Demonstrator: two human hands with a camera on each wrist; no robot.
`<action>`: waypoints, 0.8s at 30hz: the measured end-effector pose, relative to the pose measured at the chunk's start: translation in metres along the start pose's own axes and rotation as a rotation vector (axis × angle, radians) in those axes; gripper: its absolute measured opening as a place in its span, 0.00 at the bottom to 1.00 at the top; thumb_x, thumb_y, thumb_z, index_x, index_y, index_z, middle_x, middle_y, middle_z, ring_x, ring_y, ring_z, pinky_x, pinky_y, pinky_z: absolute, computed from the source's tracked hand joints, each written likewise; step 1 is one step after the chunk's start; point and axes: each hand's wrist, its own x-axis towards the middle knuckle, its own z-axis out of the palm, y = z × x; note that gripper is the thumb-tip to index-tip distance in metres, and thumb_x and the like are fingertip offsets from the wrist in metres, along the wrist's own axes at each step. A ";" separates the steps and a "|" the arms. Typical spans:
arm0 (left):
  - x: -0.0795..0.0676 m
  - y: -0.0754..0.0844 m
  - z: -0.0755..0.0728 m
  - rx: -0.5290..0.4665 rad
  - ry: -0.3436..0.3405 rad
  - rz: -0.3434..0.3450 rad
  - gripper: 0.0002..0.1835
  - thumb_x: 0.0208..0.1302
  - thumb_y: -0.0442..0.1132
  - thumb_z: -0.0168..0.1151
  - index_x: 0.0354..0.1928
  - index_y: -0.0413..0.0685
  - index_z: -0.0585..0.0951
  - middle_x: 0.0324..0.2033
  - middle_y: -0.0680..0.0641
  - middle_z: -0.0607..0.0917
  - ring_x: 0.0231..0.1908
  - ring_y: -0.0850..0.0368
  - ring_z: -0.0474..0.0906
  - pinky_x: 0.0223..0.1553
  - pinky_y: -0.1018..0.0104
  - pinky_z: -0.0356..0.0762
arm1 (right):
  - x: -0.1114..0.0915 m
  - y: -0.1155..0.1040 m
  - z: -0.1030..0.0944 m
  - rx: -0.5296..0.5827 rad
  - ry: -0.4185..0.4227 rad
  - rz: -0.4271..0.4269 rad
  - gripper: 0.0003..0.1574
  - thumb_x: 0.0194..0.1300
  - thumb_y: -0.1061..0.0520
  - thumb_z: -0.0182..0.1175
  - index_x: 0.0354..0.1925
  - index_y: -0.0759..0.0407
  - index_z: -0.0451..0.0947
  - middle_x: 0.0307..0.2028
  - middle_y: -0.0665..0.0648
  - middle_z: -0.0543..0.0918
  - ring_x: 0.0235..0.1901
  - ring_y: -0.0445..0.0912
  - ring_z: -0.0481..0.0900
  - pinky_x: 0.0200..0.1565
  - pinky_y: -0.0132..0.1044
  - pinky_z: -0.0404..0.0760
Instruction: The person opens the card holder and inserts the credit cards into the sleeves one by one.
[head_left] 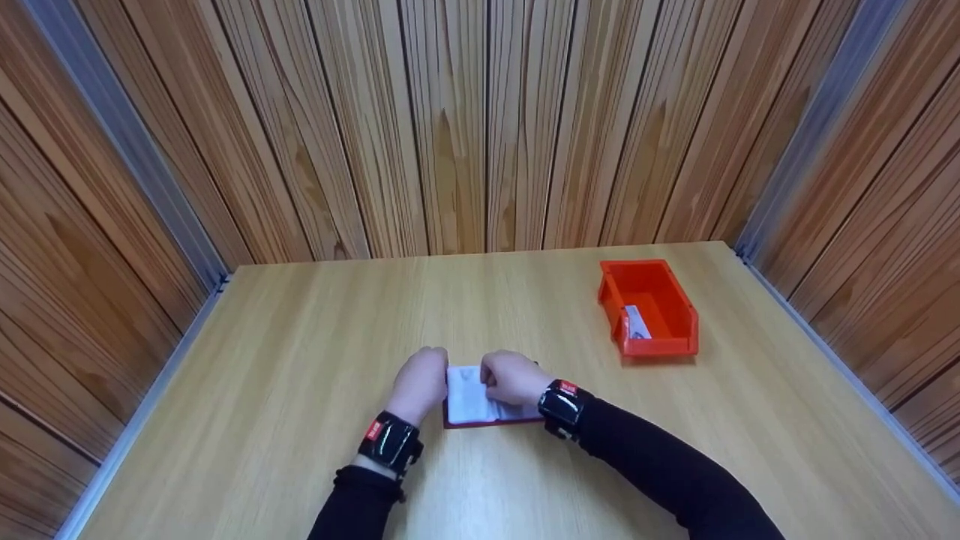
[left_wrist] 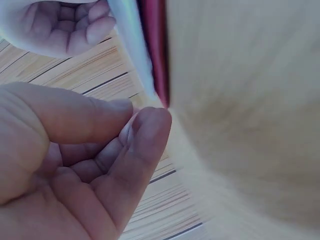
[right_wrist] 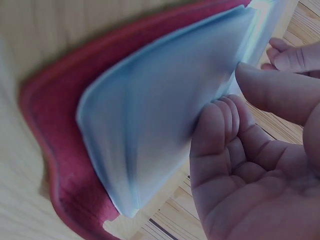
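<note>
An open booklet like a card holder (head_left: 469,397), with a dark red cover and clear plastic sleeves, lies on the table before me. My left hand (head_left: 422,381) is at its left edge, thumb and fingers curled. In the left wrist view the index fingertip meets the corner of the red cover (left_wrist: 156,50). Over the middle, my right hand (head_left: 517,377) has its thumb and bent fingertips at the edge of a plastic sleeve (right_wrist: 165,100), seen in the right wrist view. This hand hides much of the booklet's right half from the head camera.
An orange-red bin (head_left: 660,346) stands at the right rear of the wooden table (head_left: 315,322), with a white piece (head_left: 637,322) inside. Wood-panelled walls (head_left: 457,150) enclose the back and both sides. Black bands (head_left: 391,442) sit on both wrists.
</note>
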 end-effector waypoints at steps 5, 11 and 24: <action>0.000 0.006 -0.001 -0.020 0.031 0.052 0.05 0.58 0.23 0.57 0.33 0.36 0.80 0.28 0.43 0.78 0.31 0.48 0.76 0.35 0.54 0.77 | -0.001 0.001 0.000 -0.002 0.015 -0.028 0.07 0.59 0.64 0.67 0.35 0.58 0.78 0.29 0.50 0.75 0.31 0.45 0.74 0.36 0.39 0.75; 0.000 0.009 0.004 0.002 0.043 0.115 0.05 0.57 0.23 0.58 0.33 0.35 0.82 0.29 0.42 0.79 0.32 0.47 0.78 0.35 0.55 0.77 | -0.002 0.003 0.001 -0.054 0.076 -0.122 0.08 0.56 0.66 0.68 0.32 0.62 0.77 0.28 0.52 0.76 0.31 0.47 0.75 0.36 0.41 0.75; 0.001 0.013 0.010 0.039 0.033 0.153 0.05 0.59 0.25 0.60 0.27 0.39 0.79 0.24 0.45 0.76 0.28 0.50 0.75 0.32 0.56 0.75 | -0.004 0.003 0.001 -0.052 0.068 -0.110 0.08 0.57 0.66 0.67 0.33 0.61 0.77 0.30 0.52 0.76 0.33 0.48 0.76 0.37 0.42 0.76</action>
